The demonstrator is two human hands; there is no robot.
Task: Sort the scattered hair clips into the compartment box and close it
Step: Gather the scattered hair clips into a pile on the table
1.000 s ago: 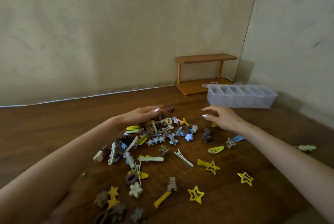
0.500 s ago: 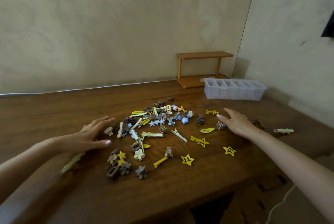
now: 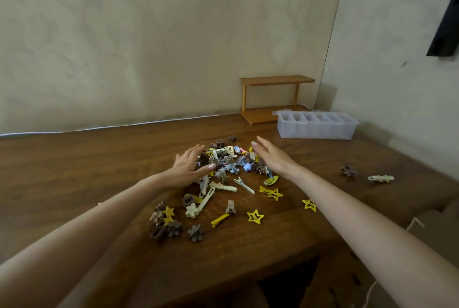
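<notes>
A heap of hair clips point(image 3: 228, 163) in yellow, cream, brown and blue lies mid-table. My left hand point(image 3: 188, 167) presses against the heap's left side, fingers spread, holding nothing. My right hand point(image 3: 270, 157) flanks the heap's right side, palm turned inward, fingers straight. Yellow star clips point(image 3: 255, 216) and brown flower clips point(image 3: 196, 232) lie scattered nearer me. A brown clip point(image 3: 348, 170) and a cream clip point(image 3: 380, 178) lie apart at the right. The clear compartment box point(image 3: 318, 125) stands open at the back right, its compartments looking empty.
A small wooden shelf point(image 3: 275, 99) stands against the back wall beside the box. The wooden table point(image 3: 74, 171) ends at a front edge close to me, with a drop below. Walls close off the back and right sides.
Both hands moved inward from the outer sides of the scatter and now bracket the heap. The clips between them are bunched closer together.
</notes>
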